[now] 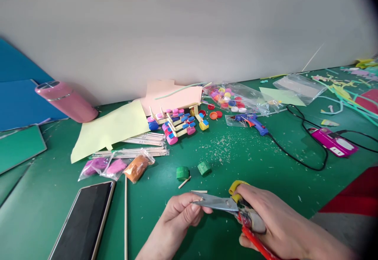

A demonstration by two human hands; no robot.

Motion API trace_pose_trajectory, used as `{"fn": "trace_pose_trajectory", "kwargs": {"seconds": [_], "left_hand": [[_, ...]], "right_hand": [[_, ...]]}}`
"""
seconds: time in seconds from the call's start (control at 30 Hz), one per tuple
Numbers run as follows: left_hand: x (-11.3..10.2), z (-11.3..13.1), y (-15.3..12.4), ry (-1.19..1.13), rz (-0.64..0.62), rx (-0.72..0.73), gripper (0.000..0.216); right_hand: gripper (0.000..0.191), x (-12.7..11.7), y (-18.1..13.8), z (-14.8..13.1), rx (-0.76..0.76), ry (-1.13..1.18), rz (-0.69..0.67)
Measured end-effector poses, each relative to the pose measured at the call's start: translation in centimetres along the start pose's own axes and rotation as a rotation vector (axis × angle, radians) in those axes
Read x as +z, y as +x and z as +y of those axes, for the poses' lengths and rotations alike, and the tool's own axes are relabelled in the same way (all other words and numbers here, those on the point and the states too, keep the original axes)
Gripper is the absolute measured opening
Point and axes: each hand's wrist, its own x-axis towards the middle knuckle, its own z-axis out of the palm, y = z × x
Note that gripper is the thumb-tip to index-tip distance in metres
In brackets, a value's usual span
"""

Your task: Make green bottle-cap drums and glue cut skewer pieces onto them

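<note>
My right hand [277, 224] is closed around the yellow and red handles of a pair of scissors [227, 204], whose blades point left. My left hand [180, 212] pinches a thin wooden stick [199, 191] at the blade tips. Just beyond the hands, two green bottle caps [182, 172] [204, 168] and a short cut stick piece [184, 182] lie on the green table [236, 150]. Wood chips are scattered around them.
A phone [84, 220] and a long stick [125, 216] lie at the front left. Farther back are clay bags [115, 167], a stick bundle [141, 140], small cap-and-stick carts [177, 124], a bag of caps [233, 96], a blue glue gun [254, 122], a pink bottle [66, 100] and paper sheets [110, 128].
</note>
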Motion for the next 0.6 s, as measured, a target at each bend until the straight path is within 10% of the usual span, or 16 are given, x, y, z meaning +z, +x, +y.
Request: {"fn": "trace_pose_trajectory", "kwargs": {"seconds": [0.6], "left_hand": [[-0.25, -0.21, -0.05, -0.018, -0.034, -0.006, 0.022]], "right_hand": [[0.033, 0.34, 0.37, 0.40, 0.030, 0.058, -0.045]]}}
